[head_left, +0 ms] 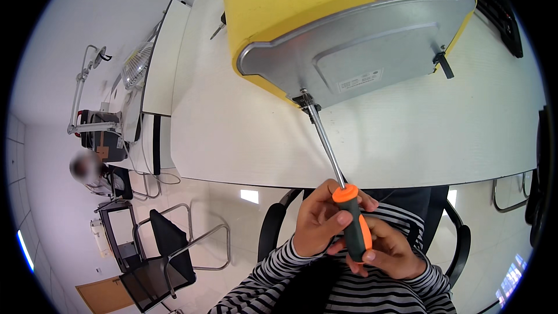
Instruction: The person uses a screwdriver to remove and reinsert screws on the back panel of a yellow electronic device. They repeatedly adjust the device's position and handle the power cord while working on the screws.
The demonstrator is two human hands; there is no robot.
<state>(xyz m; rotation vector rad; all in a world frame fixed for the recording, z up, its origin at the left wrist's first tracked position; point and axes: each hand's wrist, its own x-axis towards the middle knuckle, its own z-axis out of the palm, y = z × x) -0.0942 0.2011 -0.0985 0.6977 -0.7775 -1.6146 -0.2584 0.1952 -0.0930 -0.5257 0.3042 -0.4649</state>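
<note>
Both hands are on a screwdriver (356, 228) with a black and orange handle. My left hand (318, 221) closes round the handle near the shaft, and my right hand (390, 250) grips its butt end. The long metal shaft slants up and away to a small black foot (304, 102) at the lower left corner of a yellow appliance (302, 6). The tip is at or close to a screw there; exact contact is hard to tell. The appliance lies with its grey metal panel (372, 46) toward me. A second black foot (444, 65) sticks out at the panel's right.
The appliance rests on a white table (244, 139). A black tool case (503, 14) lies at the far right, and a small dark tool (218, 26) at the far left. Chairs (168, 244) stand on the floor at left, where a person (102, 177) sits farther off.
</note>
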